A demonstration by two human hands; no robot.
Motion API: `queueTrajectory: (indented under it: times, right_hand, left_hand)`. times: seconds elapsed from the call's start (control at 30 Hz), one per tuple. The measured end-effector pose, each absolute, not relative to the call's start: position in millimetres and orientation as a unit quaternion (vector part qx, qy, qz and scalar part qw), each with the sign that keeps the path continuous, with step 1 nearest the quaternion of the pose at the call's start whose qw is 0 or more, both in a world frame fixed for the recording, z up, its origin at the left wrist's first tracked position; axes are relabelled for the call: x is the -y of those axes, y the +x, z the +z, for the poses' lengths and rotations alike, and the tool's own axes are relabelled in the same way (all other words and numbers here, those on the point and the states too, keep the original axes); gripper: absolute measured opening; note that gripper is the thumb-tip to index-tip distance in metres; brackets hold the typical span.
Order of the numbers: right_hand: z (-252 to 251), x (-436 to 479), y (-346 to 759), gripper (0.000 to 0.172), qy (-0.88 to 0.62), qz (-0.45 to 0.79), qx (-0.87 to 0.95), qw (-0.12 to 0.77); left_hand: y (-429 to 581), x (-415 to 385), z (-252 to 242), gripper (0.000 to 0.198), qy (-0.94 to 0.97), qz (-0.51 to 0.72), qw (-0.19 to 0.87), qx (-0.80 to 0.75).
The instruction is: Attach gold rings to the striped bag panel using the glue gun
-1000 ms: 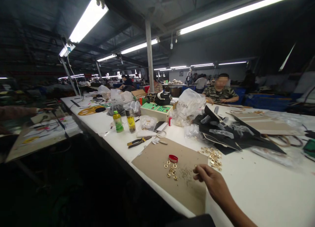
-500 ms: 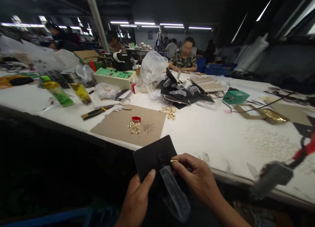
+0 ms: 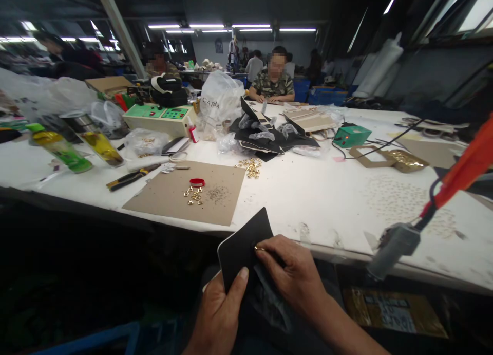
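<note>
My left hand (image 3: 225,306) grips the lower left edge of a black flat panel (image 3: 243,244), thumb on its face and fingers behind. Against that face, my right hand (image 3: 290,267) pinches a small gold metal fitting (image 3: 259,248) between thumb and forefinger. A strip of clear plastic film (image 3: 271,301) hangs from the panel below my right fingers. On the table, several gold fittings (image 3: 195,195) lie on a brown cardboard sheet (image 3: 154,203), beside a red ring-shaped piece (image 3: 197,182) and a scatter of tiny dark bits (image 3: 218,193).
A pile of gold fittings (image 3: 252,167) lies behind the cardboard. Pliers (image 3: 133,178) and bottles (image 3: 61,148) stand left; black panels (image 3: 269,136) are heaped at centre back. A grey tool with an orange-red cable (image 3: 395,247) hangs at right. A co-worker (image 3: 272,82) sits across the table.
The gold fitting in my right hand has come closer to the panel's face. The panel has turned to a steeper angle, and the camera view has swung slightly right.
</note>
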State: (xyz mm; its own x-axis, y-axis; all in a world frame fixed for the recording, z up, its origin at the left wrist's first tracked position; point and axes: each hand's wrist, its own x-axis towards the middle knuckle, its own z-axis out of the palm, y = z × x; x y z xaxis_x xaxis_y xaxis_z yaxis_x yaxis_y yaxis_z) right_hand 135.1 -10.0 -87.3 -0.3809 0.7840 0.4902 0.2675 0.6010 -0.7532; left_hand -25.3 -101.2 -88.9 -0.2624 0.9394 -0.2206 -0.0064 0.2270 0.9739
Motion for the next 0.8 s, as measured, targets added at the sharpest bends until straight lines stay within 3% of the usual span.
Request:
queueTrajectory:
  times: [0.27,0.47,0.53,0.73,0.8]
  right_hand:
    - [-100,13,142,0.004,-0.411,0.260,0.722,0.492]
    - [-99,25,138,0.008,-0.417,0.211,0.711,0.525]
    - [-98,32,141,0.022,-0.398,0.208,0.722,0.526]
    - [-100,56,161,0.093,-0.369,0.214,0.774,0.467]
    - [-101,59,165,0.102,-0.365,0.183,0.783,0.470]
  left_hand:
    - [-7,94,-94,0.050,0.383,0.502,0.454,-0.629]
    - [1,97,-105,0.051,0.370,0.515,0.420,-0.649]
    - [4,100,-109,0.051,0.400,0.524,0.402,-0.635]
    - [5,102,-133,0.061,0.567,0.532,0.294,-0.556]
    - [-3,101,-145,0.073,0.674,0.476,0.231,-0.516]
